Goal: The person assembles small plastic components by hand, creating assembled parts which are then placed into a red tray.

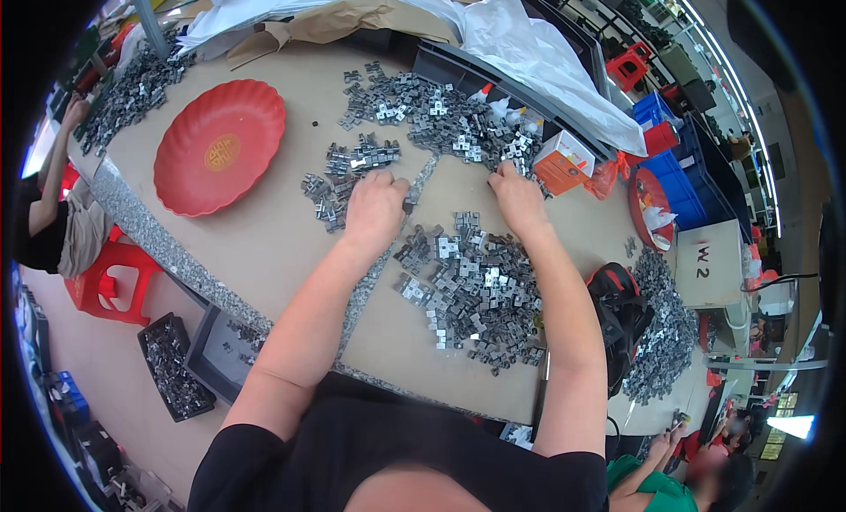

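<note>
My left hand (377, 208) is closed, its fingers curled down at the edge of a small pile of metal parts (331, 195). Dark metal shows beside its fingertips, but whether it is gripped is hidden. Farther right, my right hand (518, 196) is closed too, fingertips bunched at the near edge of a large heap of small metal parts (423, 107). Whatever it may hold does not show. Between my forearms and nearer to me lies another spread of grey, shiny metal parts (480, 287).
A red scalloped plate (220, 148) lies on the left. An orange-and-white box (564, 162) stands by my right hand, before a long grey tray (493, 85). Black-and-red object (619, 309) and more parts (659, 336) lie right. People sit at both sides.
</note>
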The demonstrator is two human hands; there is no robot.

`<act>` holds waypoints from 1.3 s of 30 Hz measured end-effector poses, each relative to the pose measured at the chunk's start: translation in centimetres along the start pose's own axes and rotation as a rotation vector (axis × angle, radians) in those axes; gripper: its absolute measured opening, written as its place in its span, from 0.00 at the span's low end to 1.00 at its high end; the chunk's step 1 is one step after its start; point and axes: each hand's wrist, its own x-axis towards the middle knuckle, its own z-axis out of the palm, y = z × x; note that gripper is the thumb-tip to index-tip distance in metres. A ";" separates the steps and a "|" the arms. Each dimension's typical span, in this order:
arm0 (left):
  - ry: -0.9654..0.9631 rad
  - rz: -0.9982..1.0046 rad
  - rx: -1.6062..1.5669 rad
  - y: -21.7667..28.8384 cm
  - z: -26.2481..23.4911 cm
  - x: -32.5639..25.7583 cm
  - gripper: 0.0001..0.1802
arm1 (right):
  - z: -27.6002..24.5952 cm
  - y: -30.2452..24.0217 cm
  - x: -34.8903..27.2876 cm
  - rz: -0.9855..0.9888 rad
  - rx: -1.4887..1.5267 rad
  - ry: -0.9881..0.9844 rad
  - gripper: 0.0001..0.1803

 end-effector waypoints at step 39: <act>-0.295 -0.621 -1.674 1.2 -0.7 0.6 0.12 | -0.3 -2.0 -2.7 0.340 1.324 0.180 0.12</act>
